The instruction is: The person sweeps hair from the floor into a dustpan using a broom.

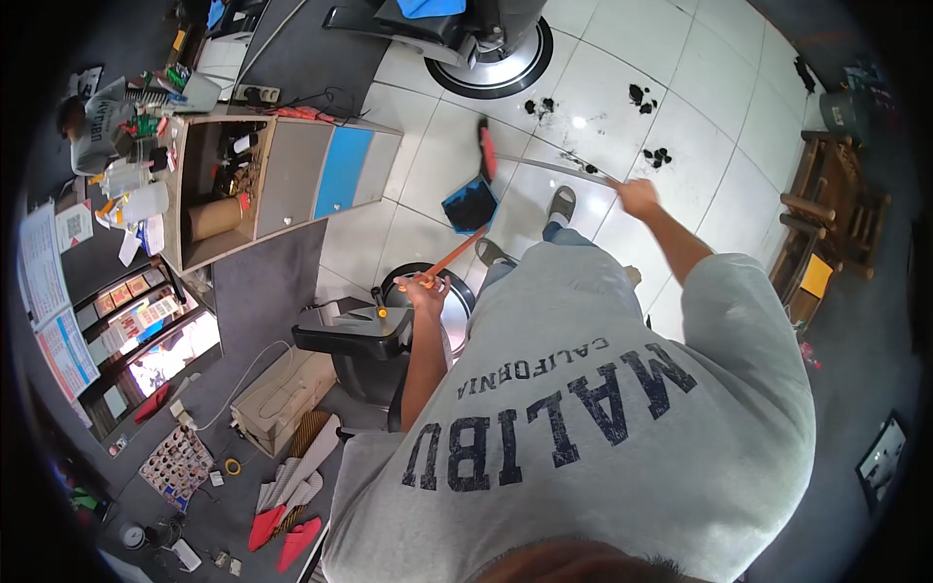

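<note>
A broom [488, 152] is being gripped by the right hand [639, 198], a dustpan [470, 205] by the left hand [425, 291]; dark clumps [657, 156] are being left unswept inside the floor's [714, 112] edges.

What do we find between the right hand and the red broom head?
The head view shows the broom's grey stick there, with dark clumps on the floor beside it.

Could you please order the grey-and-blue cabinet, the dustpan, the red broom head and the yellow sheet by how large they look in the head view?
1. Grey-and-blue cabinet, clearly largest
2. Dustpan, handle included
3. Red broom head and yellow sheet: too alike to rank
</note>
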`<state>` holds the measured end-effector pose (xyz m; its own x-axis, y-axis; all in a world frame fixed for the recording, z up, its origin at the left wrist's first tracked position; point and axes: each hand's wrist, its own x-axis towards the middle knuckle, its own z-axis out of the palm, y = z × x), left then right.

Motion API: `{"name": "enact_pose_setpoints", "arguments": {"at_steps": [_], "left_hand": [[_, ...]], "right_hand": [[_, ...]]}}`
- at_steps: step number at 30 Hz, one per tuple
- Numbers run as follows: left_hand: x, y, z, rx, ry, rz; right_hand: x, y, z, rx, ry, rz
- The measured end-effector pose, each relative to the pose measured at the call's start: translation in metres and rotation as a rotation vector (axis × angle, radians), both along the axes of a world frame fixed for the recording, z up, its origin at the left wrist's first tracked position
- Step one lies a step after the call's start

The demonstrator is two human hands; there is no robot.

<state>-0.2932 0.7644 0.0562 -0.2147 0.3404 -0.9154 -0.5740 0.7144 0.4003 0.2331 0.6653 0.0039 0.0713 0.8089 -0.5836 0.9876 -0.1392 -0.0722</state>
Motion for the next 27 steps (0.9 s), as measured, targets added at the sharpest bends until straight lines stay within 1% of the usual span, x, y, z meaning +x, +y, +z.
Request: {"name": "enact_pose_setpoints", "arguments": {"at_steps": [1, 3, 5, 7, 8, 9, 10, 11, 12, 13, 16, 17, 18, 20, 23, 25, 27], "left_hand": [[0.007, 0.002, 0.003, 0.008, 0.004, -0.016], [0.016, 0.004, 0.009, 0.023, 0.018, -0.047], [0.028, 0.009, 0.014, 0.042, 0.017, -0.066], [0.039, 0.014, 0.012, 0.052, 0.005, -0.108], [0.053, 0.016, 0.023, 0.061, 0.013, -0.128], [0.059, 0.019, 0.022, 0.074, 0.025, -0.165], [0.065, 0.021, 0.02, 0.086, 0.035, -0.201], [0.07, 0.022, 0.018, 0.098, 0.043, -0.237], [0.078, 0.025, 0.02, 0.094, 0.059, -0.271], [0.084, 0.027, 0.018, 0.094, 0.066, -0.302], [0.1, 0.036, 0.014, 0.101, 0.101, -0.412], [0.105, 0.039, 0.013, 0.094, 0.111, -0.437], [0.11, 0.042, 0.011, 0.087, 0.122, -0.467], [0.122, 0.053, 0.008, 0.079, 0.126, -0.521], [0.137, 0.071, 0.007, 0.097, 0.082, -0.64], [0.15, 0.086, 0.004, 0.093, 0.089, -0.714], [0.162, 0.103, 0.0, 0.075, 0.057, -0.805]], "right_hand": [[-0.017, 0.025, -0.012, 0.009, 0.041, 0.016], [-0.048, 0.063, -0.038, 0.161, 0.076, -0.032], [-0.062, 0.097, -0.042, 0.132, 0.064, -0.051], [-0.057, 0.101, -0.037, 0.099, 0.066, -0.067], [-0.045, 0.097, -0.032, 0.082, 0.072, -0.076], [-0.03, 0.09, -0.027, 0.064, 0.077, -0.083], [-0.013, 0.074, -0.021, 0.056, 0.084, -0.1], [0.005, 0.057, -0.014, -0.01, 0.056, -0.103], [0.022, 0.032, -0.009, -0.006, 0.027, -0.106], [0.042, 0.005, -0.011, -0.048, 0.02, -0.134], [0.08, -0.072, 0.033, -0.172, -0.075, -0.224], [0.092, -0.102, 0.035, -0.18, -0.07, -0.275], [0.096, -0.125, 0.052, -0.197, -0.092, -0.332], [0.101, -0.185, 0.054, -0.156, -0.102, -0.387], [0.071, -0.265, 0.072, -0.136, -0.093, -0.597], [0.028, -0.316, 0.061, -0.132, -0.163, -0.824], [-0.03, -0.355, 0.05, -0.11, -0.098, -0.939]]}}
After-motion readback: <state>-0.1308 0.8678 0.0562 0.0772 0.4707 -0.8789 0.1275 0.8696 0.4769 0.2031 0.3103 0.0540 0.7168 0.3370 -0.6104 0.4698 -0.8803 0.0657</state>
